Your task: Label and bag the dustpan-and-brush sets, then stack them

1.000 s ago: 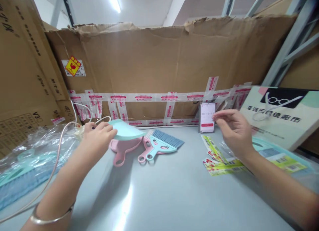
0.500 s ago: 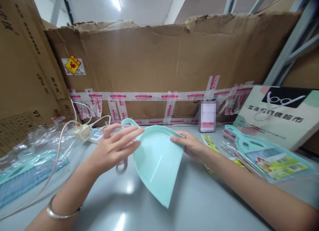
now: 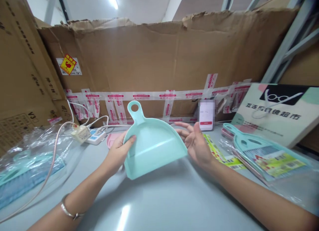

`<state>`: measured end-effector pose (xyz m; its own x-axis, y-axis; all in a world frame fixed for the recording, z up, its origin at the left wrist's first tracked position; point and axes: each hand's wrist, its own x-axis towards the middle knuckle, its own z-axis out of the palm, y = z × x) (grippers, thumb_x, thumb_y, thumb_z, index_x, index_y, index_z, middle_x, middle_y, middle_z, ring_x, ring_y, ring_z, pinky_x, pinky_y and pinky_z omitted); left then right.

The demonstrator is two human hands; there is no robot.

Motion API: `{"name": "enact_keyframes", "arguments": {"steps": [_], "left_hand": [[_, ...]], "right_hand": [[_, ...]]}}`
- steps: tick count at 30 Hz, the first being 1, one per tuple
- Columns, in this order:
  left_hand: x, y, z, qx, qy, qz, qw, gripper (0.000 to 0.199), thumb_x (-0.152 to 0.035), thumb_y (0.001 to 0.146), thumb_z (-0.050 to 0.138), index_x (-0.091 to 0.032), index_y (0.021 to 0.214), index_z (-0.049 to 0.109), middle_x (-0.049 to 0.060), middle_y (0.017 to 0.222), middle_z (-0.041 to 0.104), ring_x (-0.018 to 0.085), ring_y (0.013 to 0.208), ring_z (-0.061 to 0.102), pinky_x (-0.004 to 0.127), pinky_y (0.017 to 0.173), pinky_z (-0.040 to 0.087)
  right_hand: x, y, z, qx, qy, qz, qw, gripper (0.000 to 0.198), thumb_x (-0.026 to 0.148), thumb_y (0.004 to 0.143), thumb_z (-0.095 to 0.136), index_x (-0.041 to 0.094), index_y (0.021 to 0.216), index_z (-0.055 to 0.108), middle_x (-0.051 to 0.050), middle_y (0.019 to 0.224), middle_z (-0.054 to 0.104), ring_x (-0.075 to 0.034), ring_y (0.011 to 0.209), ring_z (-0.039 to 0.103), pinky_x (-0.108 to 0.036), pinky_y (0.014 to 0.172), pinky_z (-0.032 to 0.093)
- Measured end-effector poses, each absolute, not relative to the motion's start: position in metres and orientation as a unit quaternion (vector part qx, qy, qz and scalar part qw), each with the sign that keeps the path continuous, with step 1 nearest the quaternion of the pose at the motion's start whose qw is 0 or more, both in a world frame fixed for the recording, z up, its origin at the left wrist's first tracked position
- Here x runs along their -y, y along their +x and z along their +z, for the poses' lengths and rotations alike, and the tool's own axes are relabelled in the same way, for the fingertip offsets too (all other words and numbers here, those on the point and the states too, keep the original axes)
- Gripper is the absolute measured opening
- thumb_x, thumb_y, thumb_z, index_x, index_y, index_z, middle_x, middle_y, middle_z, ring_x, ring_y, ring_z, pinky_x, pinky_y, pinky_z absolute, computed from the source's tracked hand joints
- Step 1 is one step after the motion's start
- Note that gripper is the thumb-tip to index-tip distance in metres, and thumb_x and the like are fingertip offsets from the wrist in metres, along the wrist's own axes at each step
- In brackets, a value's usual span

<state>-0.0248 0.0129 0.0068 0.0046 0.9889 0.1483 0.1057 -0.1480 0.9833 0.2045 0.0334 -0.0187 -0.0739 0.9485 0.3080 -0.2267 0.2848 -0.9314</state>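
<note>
Left hand (image 3: 119, 150), fingers pinching one mint dustpan (image 3: 154, 139) at its nine o'clock; right hand (image 3: 198, 148) at three o'clock, palm inward, fingers loosely spread. One phone (image 3: 206, 115) at two.

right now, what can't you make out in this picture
All in the head view:
Left hand: fingertips other than the thumb's, hidden behind the mint dustpan.
Right hand: whether it touches the dustpan; rim and fingers overlap.
Pink item: mostly covered by the left hand and dustpan.
Phone: some screen digits, blurred.
Bagged brush: one end, cut off by the left edge.
</note>
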Motion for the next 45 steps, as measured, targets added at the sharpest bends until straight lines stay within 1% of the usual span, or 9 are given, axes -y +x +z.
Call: {"name": "enact_keyframes", "arguments": {"steps": [4,6,8,14,23,28,31,39,45], "left_hand": [[-0.016,-0.03,0.009,-0.497,0.566,0.5,0.428,0.046,-0.044,0.07,0.061,-0.018,0.108,0.059,0.004,0.089,0.066,0.022,0.082,0.059,0.027,0.066,0.046],[-0.015,-0.029,0.009,-0.493,0.579,0.485,0.433,0.047,-0.044,0.071,0.06,-0.018,0.111,0.059,0.004,0.091,0.066,0.021,0.081,0.059,0.028,0.067,0.045],[-0.013,-0.026,0.008,-0.49,0.588,0.466,0.444,0.047,-0.045,0.072,0.059,-0.018,0.111,0.06,0.004,0.091,0.067,0.021,0.079,0.06,0.028,0.069,0.046],[-0.011,-0.022,0.007,-0.479,0.591,0.446,0.472,0.048,-0.048,0.071,0.059,-0.018,0.109,0.062,0.004,0.089,0.069,0.021,0.079,0.061,0.027,0.069,0.045],[-0.011,-0.026,0.007,-0.456,0.585,0.444,0.504,0.046,-0.05,0.076,0.055,-0.022,0.113,0.061,0.002,0.089,0.07,0.017,0.073,0.061,0.024,0.065,0.045],[-0.012,-0.028,0.005,-0.461,0.608,0.413,0.498,0.044,-0.049,0.077,0.053,-0.024,0.112,0.061,0.001,0.094,0.069,0.021,0.089,0.06,0.025,0.073,0.045],[-0.014,-0.027,0.001,-0.478,0.607,0.405,0.489,0.044,-0.051,0.077,0.053,-0.025,0.112,0.061,0.0,0.095,0.069,0.021,0.093,0.059,0.025,0.075,0.044],[-0.018,-0.022,-0.009,-0.525,0.586,0.404,0.467,0.056,-0.06,0.077,0.045,-0.017,0.109,0.062,0.006,0.1,0.068,0.025,0.094,0.058,0.03,0.074,0.045],[-0.013,-0.015,-0.005,-0.48,0.645,0.389,0.451,0.044,-0.051,0.075,0.054,-0.021,0.107,0.061,0.003,0.107,0.066,0.024,0.1,0.057,0.03,0.081,0.045]], "right_hand": [[-0.053,0.228,-0.033,0.778,-0.352,0.295,0.428,0.034,0.041,0.081,0.049,0.023,0.109,0.054,-0.008,0.112,0.061,-0.022,0.107,0.053,-0.04,0.093,0.038],[-0.059,0.23,-0.045,0.879,-0.326,0.185,0.293,0.033,0.028,0.076,0.056,0.023,0.108,0.058,-0.008,0.12,0.057,-0.024,0.114,0.048,-0.043,0.098,0.033],[-0.061,0.226,-0.055,0.908,-0.325,0.093,0.247,0.032,0.022,0.073,0.056,0.024,0.105,0.062,-0.008,0.118,0.059,-0.025,0.112,0.049,-0.043,0.098,0.033],[-0.064,0.212,-0.06,0.889,-0.368,0.01,0.272,0.022,0.019,0.076,0.049,0.022,0.087,0.067,-0.006,0.083,0.07,-0.02,0.077,0.063,-0.032,0.075,0.048],[-0.076,0.261,-0.029,0.761,-0.454,-0.07,0.459,0.021,0.03,0.083,0.044,0.019,0.089,0.061,-0.006,0.077,0.067,-0.017,0.064,0.059,-0.028,0.06,0.042],[-0.074,0.276,0.001,0.519,-0.436,0.012,0.735,0.02,0.039,0.079,0.053,0.02,0.08,0.053,0.0,0.07,0.054,-0.013,0.061,0.05,-0.026,0.061,0.04],[-0.063,0.265,0.015,0.495,-0.396,0.091,0.768,0.022,0.042,0.079,0.048,0.02,0.075,0.049,0.0,0.07,0.052,-0.012,0.063,0.05,-0.026,0.061,0.041],[-0.01,0.2,0.002,0.693,-0.447,0.292,0.484,0.027,0.043,0.081,0.049,0.018,0.078,0.058,0.0,0.068,0.057,-0.012,0.06,0.049,-0.022,0.053,0.037],[-0.012,0.19,-0.008,0.697,-0.484,0.266,0.457,0.028,0.044,0.083,0.045,0.019,0.091,0.057,-0.002,0.07,0.062,-0.015,0.061,0.054,-0.026,0.056,0.04]]}}
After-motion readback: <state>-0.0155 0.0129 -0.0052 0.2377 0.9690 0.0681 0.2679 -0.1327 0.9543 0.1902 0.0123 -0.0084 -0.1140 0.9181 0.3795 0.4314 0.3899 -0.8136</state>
